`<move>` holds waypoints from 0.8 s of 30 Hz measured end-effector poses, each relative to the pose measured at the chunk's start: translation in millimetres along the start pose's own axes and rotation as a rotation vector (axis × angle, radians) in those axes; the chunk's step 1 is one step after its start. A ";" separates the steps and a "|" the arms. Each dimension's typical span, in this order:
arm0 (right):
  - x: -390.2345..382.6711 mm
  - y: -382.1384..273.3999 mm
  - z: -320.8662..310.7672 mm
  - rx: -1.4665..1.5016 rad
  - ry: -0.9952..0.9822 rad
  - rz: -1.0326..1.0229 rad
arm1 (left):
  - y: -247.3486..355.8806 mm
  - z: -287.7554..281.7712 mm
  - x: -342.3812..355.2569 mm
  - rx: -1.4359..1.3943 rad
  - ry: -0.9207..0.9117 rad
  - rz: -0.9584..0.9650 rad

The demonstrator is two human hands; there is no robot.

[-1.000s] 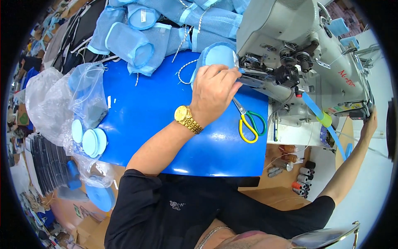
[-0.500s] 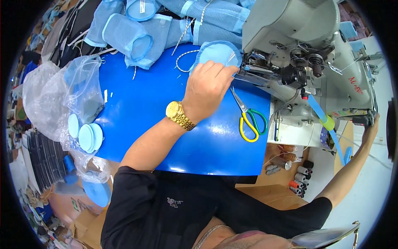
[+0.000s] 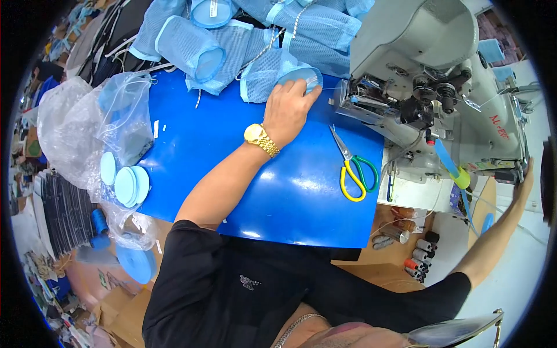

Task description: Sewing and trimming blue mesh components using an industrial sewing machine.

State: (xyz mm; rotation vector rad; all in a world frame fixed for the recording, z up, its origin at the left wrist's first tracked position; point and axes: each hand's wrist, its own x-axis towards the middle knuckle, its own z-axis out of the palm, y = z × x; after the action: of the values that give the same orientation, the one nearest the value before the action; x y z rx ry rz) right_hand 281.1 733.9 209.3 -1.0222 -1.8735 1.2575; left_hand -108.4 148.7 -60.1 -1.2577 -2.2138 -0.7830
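My left hand (image 3: 288,107), with a gold watch (image 3: 261,140) on its wrist, pinches the round end of a light-blue mesh drawstring pouch (image 3: 261,75). A thin thread (image 3: 331,89) runs from the pouch to the grey sewing machine (image 3: 415,43) beside it, with a gap between pouch and machine. At the far right my right hand (image 3: 527,174) reaches to the outer end of the machine; its fingers are mostly hidden there. Scissors (image 3: 351,168) with yellow and green handles lie spread slightly on the blue tabletop (image 3: 284,197), below the machine's sewing end.
More blue mesh pouches (image 3: 185,46) with cords are heaped at the back. Light-blue fabric discs (image 3: 130,185) and a clear plastic bag (image 3: 69,133) sit at the table's left edge. Blue tape (image 3: 445,158) hangs in front of the machine; thread spools (image 3: 419,255) stand below right.
My left hand has drawn the pouch away from the machine's sewing end, toward the heap, and its mesh body now shows. My right hand stays at the machine's outer end.
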 end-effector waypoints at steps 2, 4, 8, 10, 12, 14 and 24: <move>-14.8 44.8 10.5 0.274 0.268 -0.215 | 3.9 4.9 4.4 -0.034 0.035 -0.009; -13.8 38.1 -1.8 0.223 0.219 -0.177 | 9.3 7.2 5.1 -0.027 0.020 -0.010; -28.4 45.9 10.6 0.254 0.262 -0.213 | 7.0 11.7 0.0 -0.057 0.028 0.000; -54.0 76.0 56.6 0.380 0.348 -0.317 | 10.8 9.9 0.8 -0.062 0.009 0.006; -80.7 80.2 91.5 0.440 0.322 -0.415 | 17.6 2.2 -0.7 -0.078 -0.021 0.026; -77.6 81.4 77.8 0.472 0.265 -0.318 | 29.0 -16.1 -13.4 -0.098 -0.180 0.090; -292.8 98.3 254.9 0.290 0.214 -0.234 | 58.0 -109.4 -95.4 -0.423 -0.192 -0.159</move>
State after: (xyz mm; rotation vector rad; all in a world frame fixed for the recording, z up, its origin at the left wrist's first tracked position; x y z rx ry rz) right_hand 232.2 392.0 6.6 -0.7286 -1.5437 1.1884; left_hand 0.2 40.9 -28.0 -1.4081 -2.4048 -1.2952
